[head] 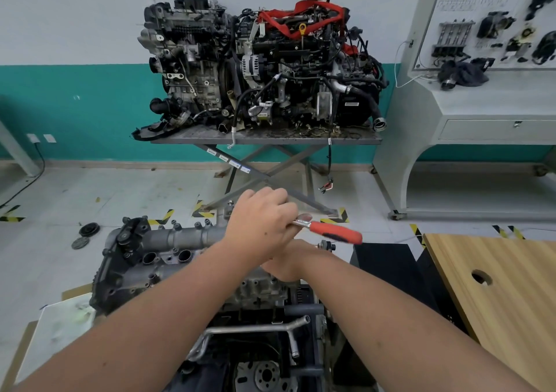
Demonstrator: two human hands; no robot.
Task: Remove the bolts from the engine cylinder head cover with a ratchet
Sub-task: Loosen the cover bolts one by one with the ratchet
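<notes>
The left hand [261, 224] is extended from the lower left across the engine, with its fingers curled around the metal end of the ratchet [328, 230]; the orange handle is left projecting to the right, clear of both hands. The right hand [293, 260] is positioned beneath the left wrist and is largely hidden by it, so its grip cannot be determined. The cylinder head cover [168, 253] is located just left of the hands, on top of the engine in the foreground. A wooden bench [496, 286] is located to the right. Two further engines are carried on a scissor lift table [264, 138] against the far wall.
</notes>
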